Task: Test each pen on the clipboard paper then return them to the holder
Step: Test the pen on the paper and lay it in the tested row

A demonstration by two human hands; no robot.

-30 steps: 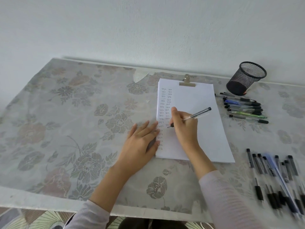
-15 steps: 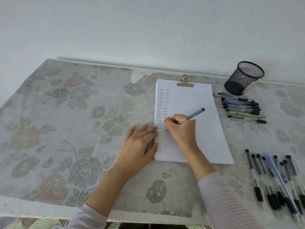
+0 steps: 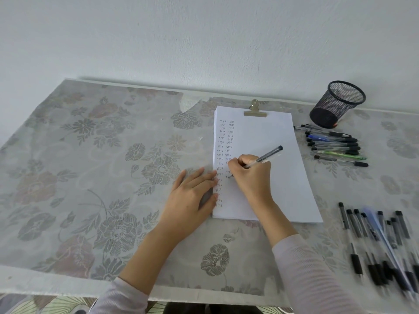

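Flat and open, my left hand (image 3: 192, 196) pins the paper's (image 3: 267, 137) left edge while my right hand (image 3: 251, 175) grips the pen (image 3: 264, 157), best pressed lightly, mid-table.

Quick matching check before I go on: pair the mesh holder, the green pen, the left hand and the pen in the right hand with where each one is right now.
1. mesh pen holder
2. green pen
3. left hand
4. pen in the right hand

A. flat at the paper's left edge
B. tip on the paper
C. tipped over, far right
D. in the row below the holder

Pairs: 1-C, 2-D, 3-A, 4-B
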